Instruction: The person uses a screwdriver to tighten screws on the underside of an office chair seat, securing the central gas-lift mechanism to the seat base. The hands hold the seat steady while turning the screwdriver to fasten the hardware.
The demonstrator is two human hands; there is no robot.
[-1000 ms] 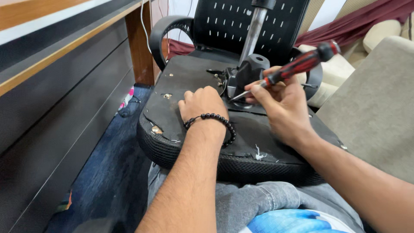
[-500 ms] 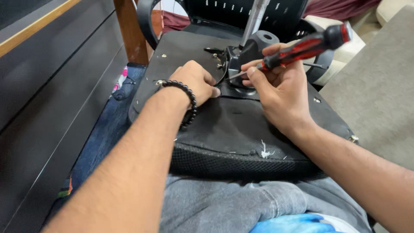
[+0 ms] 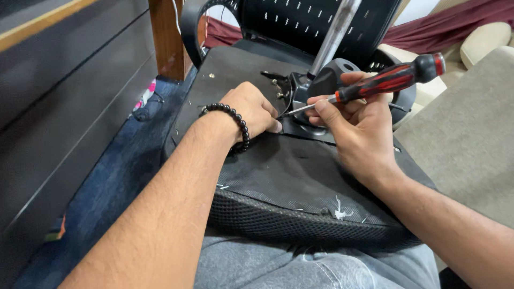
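The right hand point(image 3: 356, 126) pinches a light, stiff screwdriver point(image 3: 375, 85) by its grippy handle; the left hand point(image 3: 251, 109) presses flat, steadying the bulky chair seat point(image 3: 278, 182).

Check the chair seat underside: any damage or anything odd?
Yes. The seat underside has a torn spot with white fraying near its front edge, plus scattered pale flecks. The right hand holds a screwdriver at the central mount.

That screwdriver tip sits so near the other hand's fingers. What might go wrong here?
If the screwdriver in the right hand slips, its tip may jab the left hand, whose fingers lie right beside it. The upturned chair seat rests on the person's lap, so hard pushing might tip it. Staples poking from the seat's fabric might scratch a forearm.
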